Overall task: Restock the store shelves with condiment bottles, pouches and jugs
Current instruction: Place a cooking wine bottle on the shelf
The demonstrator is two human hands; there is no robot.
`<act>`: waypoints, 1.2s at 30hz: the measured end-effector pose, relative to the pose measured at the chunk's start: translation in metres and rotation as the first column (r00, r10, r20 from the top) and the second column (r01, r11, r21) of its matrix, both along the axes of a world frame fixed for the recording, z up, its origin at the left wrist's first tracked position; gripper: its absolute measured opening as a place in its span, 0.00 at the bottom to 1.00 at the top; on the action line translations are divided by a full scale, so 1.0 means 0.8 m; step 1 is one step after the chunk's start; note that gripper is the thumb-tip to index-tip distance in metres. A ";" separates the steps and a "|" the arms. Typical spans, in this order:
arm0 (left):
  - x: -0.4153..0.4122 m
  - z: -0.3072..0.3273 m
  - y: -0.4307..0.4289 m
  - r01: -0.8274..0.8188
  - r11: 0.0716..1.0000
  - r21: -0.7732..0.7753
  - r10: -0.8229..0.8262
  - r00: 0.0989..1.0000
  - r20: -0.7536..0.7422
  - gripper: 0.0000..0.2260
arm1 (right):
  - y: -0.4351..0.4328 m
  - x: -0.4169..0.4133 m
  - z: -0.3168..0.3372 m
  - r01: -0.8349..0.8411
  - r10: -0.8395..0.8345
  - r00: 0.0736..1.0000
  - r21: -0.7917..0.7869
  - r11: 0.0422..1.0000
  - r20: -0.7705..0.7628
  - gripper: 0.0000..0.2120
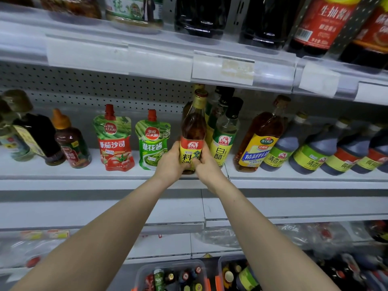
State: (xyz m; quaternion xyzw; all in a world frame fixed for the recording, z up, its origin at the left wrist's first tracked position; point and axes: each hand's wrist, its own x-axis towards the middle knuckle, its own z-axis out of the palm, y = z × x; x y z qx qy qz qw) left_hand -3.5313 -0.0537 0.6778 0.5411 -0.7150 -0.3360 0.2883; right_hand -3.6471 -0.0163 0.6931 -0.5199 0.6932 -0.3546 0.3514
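At 6 o'clock, nearest: two clear plastic bins [140, 271], side by side, below the shelving. They hold mixed bottles seen cap-up; the labels are too blurred to read.

Both forearms reach up from 7 and 5 o'clock and meet just above centre.

Left hand [170, 162]: wrapped round the lower left side of the cooking wine bottle [194, 127], thumb up along the label edge.
Right hand [206, 166]: wrapped round the lower right side, fingers curled across the front of the yellow label. Both hands are holding this one bottle.

The bottle is upright, with amber liquid, a yellow and red label and a gold neck wrap. It stands at the front edge of the middle shelf [84, 175], dead centre. Its base is partly hidden by the hands, so I cannot tell whether it rests on the shelf.

At the bottle's 3 o'clock, touching or just beside it: white vinegar bottle [224, 135]. Further along at 3 o'clock are a large amber bottle [260, 137] and a row of dark jugs [310, 152] with green and yellow labels.

At the bottle's 9 o'clock, just beside the left hand: green pouch [152, 141]. Beyond it stand a red tomato pouch [115, 141] and a brown-capped sauce bottle [71, 141].

At 12 o'clock, farthest: upper shelf [126, 57] with blank price strips and dark bottles [199, 15] standing on it.
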 end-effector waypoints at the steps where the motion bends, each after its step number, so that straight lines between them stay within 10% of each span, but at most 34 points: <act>1: -0.001 0.000 -0.001 -0.006 1.000 0.003 0.005 1.000 0.008 0.29 | -0.002 0.000 0.000 0.005 -0.005 1.000 0.001 1.000 0.000 0.30; 36: -0.022 -0.059 0.174 -0.257 0.966 0.000 0.255 0.960 -0.115 0.18 | 0.139 -0.051 -0.073 -0.251 0.254 0.966 0.050 0.967 -0.054 0.28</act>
